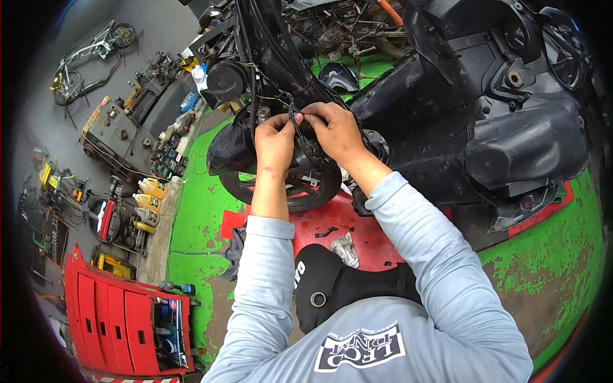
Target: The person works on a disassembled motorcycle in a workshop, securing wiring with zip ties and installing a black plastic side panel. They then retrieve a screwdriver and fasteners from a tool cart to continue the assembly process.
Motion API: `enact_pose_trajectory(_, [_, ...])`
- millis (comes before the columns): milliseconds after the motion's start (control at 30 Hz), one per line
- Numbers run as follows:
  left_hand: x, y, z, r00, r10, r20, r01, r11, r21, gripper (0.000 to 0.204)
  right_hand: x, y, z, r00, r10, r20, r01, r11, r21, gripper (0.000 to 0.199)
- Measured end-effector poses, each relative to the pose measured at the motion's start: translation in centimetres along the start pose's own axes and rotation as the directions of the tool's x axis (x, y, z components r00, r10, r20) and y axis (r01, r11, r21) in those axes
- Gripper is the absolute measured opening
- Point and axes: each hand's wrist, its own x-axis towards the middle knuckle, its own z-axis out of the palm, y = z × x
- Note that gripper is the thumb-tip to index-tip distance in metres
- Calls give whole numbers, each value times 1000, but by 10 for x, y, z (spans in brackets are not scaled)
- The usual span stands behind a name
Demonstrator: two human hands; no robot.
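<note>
My left hand [274, 145] and my right hand [338, 133] meet at the front of a partly stripped motor scooter. Between their fingertips runs a thin black wire [293, 107], part of a wiring bundle; both hands are closed in a pinch on it. Exactly where the fingers grip is partly hidden. Thick black cables [258, 38] come down from above the hands. A round black part [227, 79] sits just left of them. Below is the front wheel [325, 186], its tyre black, and a dark front fender [228, 152] is beside my left wrist.
Large black body panels [408, 121] fill the right side. A red platform [319, 223] lies under the wheel, with a crumpled pale rag [345, 249] on it. At lower left stands a red tool cabinet [108, 319]. Yellow jugs [152, 187] line the left wall. The floor [198, 210] is worn green.
</note>
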Motion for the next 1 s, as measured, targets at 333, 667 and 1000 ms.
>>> enact_pose_trajectory(333, [5, -3, -2, 998, 69, 12, -69, 998, -8, 23, 8, -2, 2, 1000, 0, 27, 3, 995, -101, 15])
enact_pose_trajectory(667, [12, -10, 6, 999, 47, 11, -45, 991, -126, 19, 3, 7, 15, 937, 337, 94, -344, 837, 426, 18])
enact_pose_trajectory(1000, [13, -13, 12, 995, 94, -46, -98, 989, -115, 15, 11, 5, 16, 765, 609, 209, -627, 633, 454, 18])
